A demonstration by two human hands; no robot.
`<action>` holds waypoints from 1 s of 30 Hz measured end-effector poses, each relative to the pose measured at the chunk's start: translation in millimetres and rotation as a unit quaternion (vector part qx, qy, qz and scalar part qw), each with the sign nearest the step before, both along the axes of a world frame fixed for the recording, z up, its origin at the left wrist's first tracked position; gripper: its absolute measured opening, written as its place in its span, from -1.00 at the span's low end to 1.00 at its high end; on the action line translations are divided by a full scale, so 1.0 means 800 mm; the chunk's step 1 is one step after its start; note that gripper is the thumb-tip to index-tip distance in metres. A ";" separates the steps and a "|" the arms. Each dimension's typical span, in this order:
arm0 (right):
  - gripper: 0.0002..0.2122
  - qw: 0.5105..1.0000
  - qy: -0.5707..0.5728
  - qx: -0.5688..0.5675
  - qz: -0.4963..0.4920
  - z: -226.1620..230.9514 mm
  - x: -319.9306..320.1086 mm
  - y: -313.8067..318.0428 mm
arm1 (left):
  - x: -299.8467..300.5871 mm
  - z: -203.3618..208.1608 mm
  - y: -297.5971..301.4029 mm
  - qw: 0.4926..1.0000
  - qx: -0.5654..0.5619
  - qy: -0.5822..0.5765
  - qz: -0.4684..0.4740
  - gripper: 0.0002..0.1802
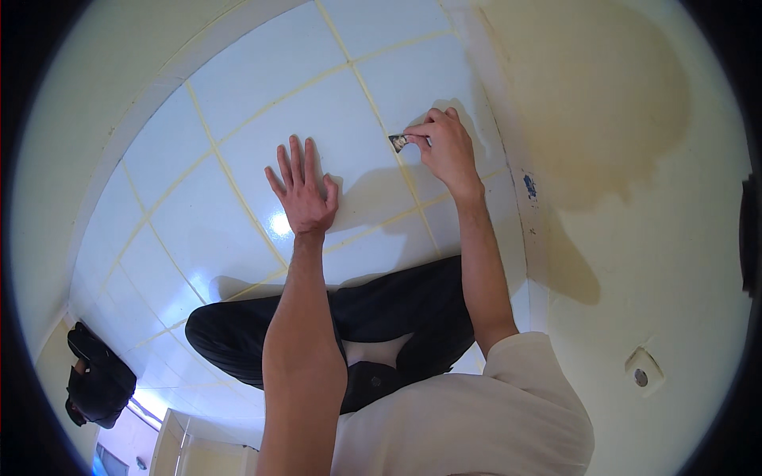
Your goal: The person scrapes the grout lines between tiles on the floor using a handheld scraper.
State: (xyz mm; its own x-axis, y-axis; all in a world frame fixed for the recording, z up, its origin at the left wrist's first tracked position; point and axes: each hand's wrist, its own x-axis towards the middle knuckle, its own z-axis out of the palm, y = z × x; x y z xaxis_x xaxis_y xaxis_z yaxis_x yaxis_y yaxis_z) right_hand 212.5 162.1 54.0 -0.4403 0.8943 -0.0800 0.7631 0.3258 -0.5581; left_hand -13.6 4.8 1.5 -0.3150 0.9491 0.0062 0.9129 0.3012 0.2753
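While the left hand [305,198] lies splayed, the scraper blade [398,143] pinched by the right hand [449,152] could, if tilted, skid off the grout line [367,99] and scratch the tile [333,119].

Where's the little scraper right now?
In the head view, the little scraper is just right of the middle, in the upper half. The right hand pinches it beside a yellow line on the tiled floor.

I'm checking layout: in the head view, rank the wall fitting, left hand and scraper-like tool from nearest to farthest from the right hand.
1. Scraper-like tool: held in the right hand.
2. Left hand: leftward, on the tiles.
3. Wall fitting: lower right.
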 end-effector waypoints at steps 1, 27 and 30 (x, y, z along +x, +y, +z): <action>-0.88 1.000 0.002 0.009 -0.002 -0.001 0.001 0.000 | 0.000 0.000 0.000 1.000 0.000 0.000 0.000 -0.14; -0.85 0.998 0.019 0.060 0.003 -0.014 -0.001 0.003 | 0.003 0.001 0.000 1.000 0.001 0.001 0.000 -0.15; -0.84 0.998 0.005 0.064 -0.002 -0.011 -0.003 0.003 | 0.002 0.001 -0.001 1.000 0.001 0.000 0.000 -0.15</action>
State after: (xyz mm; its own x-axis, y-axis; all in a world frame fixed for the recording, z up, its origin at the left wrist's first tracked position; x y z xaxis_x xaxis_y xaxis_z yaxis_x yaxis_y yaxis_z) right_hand 209.7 164.4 45.5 -0.4373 0.8984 0.0406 0.7586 0.3927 -0.5199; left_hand -11.7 4.2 1.9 -0.3143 0.9493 0.0077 0.9134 0.3002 0.2749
